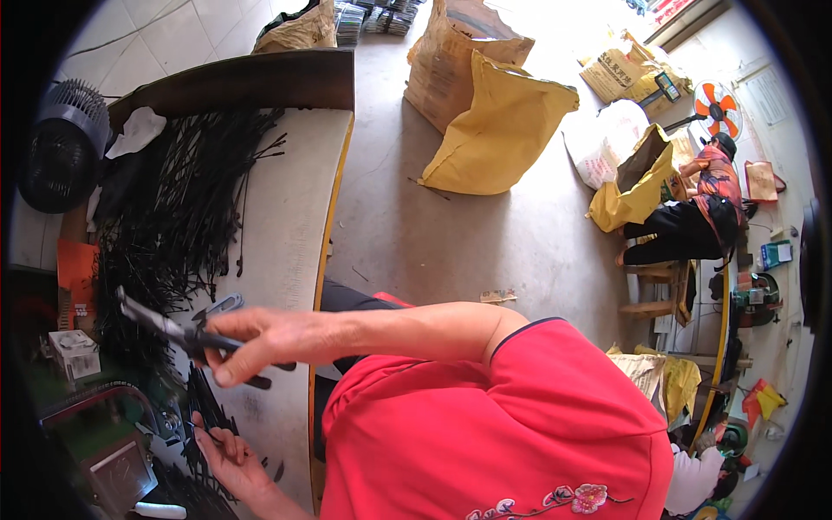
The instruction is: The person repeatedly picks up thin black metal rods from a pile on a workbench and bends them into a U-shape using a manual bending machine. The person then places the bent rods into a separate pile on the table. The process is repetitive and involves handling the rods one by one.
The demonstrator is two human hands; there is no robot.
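Note:
My right hand (264,340) reaches left over the worktable (290,186), closed round the black handles of a plier-like hand tool (165,322). Its long silver jaws point up and left, smeared by motion. Lower down, my left hand (227,458) has its thumb and fingers pinched together at a thin black strip (201,400), beside more black strips. A large heap of thin black strips (173,195) covers the table's far left part. Close to my right hand lies a grey loop-shaped piece (227,302), partly hidden, its kind unclear.
A black fan (62,147) stands at far left, with a small white box (74,354) and green machine (100,438) below. A dark raised board (234,82) edges the table. Yellow sacks (507,126) stand on the floor. Another person (715,195) works at far right.

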